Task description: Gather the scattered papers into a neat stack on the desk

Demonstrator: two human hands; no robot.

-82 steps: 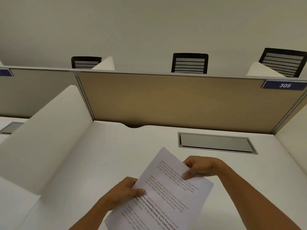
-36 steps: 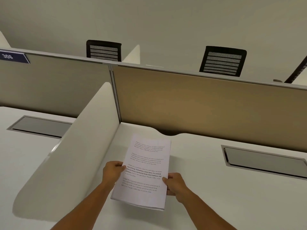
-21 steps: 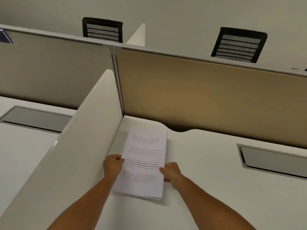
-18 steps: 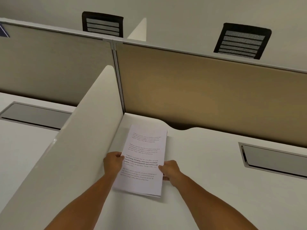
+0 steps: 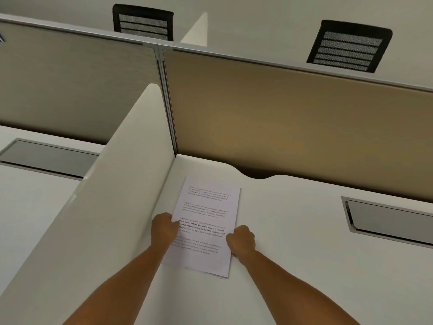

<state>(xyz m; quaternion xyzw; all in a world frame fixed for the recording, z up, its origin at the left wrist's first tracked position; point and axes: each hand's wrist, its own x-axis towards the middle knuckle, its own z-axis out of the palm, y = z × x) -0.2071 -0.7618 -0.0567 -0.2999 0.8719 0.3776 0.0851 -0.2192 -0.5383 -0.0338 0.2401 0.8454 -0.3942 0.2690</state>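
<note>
A stack of white printed papers [image 5: 206,214] lies flat on the white desk [image 5: 293,254], near its back left corner and close beside the side divider. My left hand [image 5: 164,229] grips the stack's left edge, thumb on top. My right hand [image 5: 241,240] grips the right edge with curled fingers. The sheets sit squared up, with a sliver of lower sheets showing at the near right corner.
A white side divider [image 5: 112,207] rises at the left. A tan back panel [image 5: 293,127] closes off the desk's far side, with a cable notch [image 5: 256,175] below it. A grey cable hatch [image 5: 386,219] sits at the right. Black chair backs show beyond.
The stack was held in the air, tilted, then carried left and set down flat near the divider. Both hands have kept hold of its edges.
</note>
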